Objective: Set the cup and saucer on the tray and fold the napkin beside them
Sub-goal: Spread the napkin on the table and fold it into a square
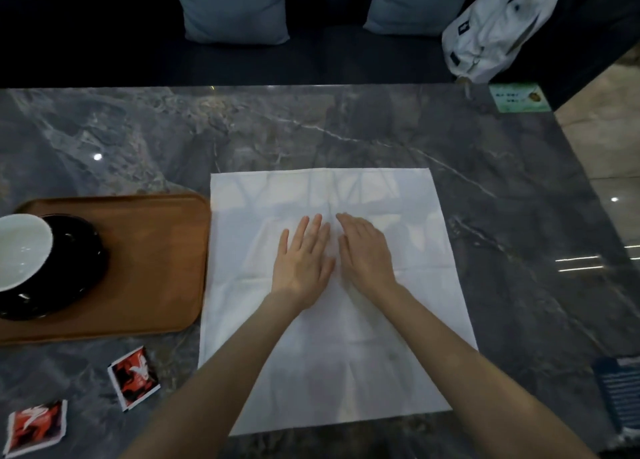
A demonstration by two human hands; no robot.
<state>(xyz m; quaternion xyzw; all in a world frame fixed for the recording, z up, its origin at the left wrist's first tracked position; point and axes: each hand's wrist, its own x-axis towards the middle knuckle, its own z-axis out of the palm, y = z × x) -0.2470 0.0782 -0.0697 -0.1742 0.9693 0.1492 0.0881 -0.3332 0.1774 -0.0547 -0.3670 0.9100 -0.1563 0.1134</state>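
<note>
A white napkin (381, 320) lies spread flat and unfolded on the dark marble table, just right of a wooden tray (156, 261). On the tray's left part sits a black saucer (79, 261) with a white cup (20, 251) on it, partly cut off by the frame edge. My left hand (301, 261) and my right hand (367, 254) rest palm-down side by side on the middle of the napkin, fingers stretched out, holding nothing.
Two red sachets (133, 377) (34, 427) lie on the table in front of the tray. A white bag (498, 26) and two grey cushions (235, 5) sit on the bench beyond the far edge. A green card (519, 97) lies far right, a dark booklet (620, 393) near right.
</note>
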